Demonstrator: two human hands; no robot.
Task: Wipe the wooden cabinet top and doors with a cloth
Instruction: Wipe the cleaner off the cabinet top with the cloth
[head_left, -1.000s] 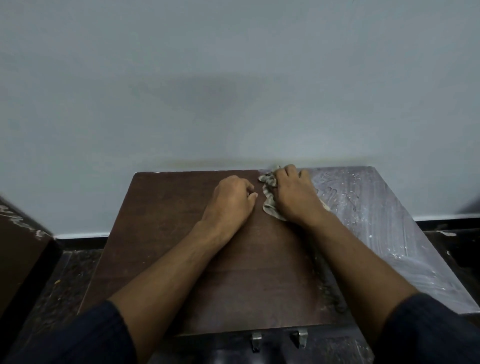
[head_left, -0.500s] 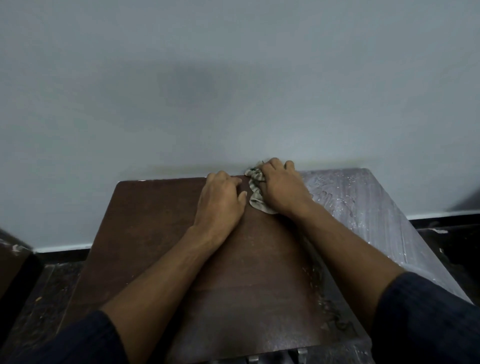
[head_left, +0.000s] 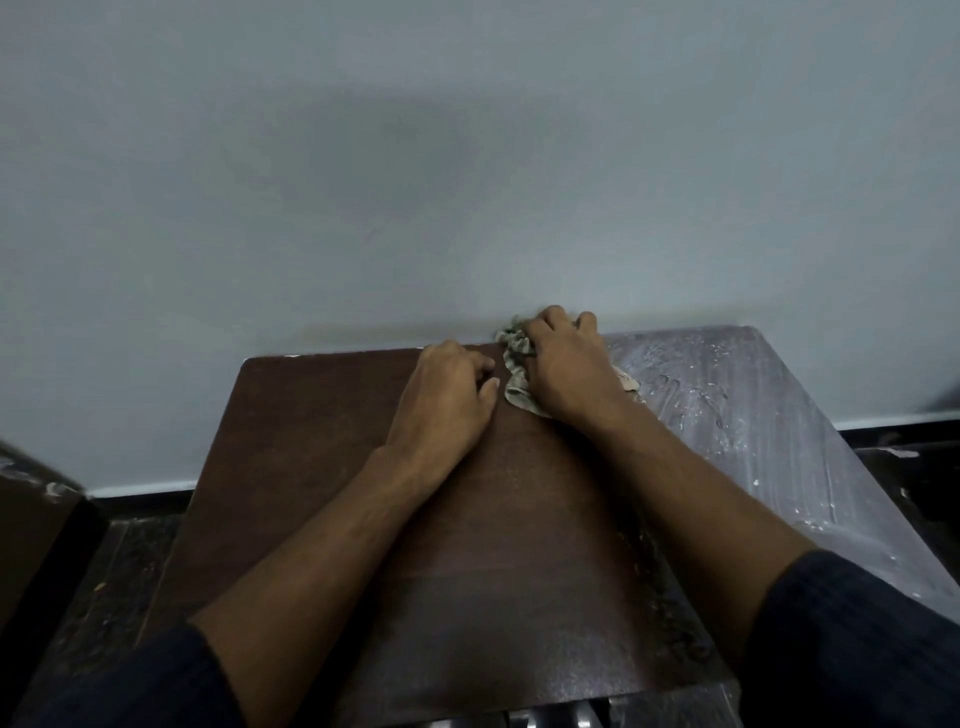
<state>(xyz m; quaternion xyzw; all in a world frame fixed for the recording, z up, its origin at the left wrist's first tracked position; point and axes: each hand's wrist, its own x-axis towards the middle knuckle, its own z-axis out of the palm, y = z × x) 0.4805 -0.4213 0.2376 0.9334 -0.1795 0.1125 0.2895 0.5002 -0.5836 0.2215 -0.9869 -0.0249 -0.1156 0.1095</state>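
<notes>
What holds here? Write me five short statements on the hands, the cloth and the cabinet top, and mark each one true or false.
1. The right hand presses the cloth onto the cabinet top. True.
2. The left hand holds the cloth. False: it rests on the bare wood beside the cloth, fingers curled, holding nothing.
3. The cloth lies at the far edge of the top, by the wall. True.
4. The left part of the top is the dusty one. False: the pale, streaked dusty area lies to the right; the left part shows dark brown.
5. The cloth is spread flat. False: it is crumpled under the hand.
</notes>
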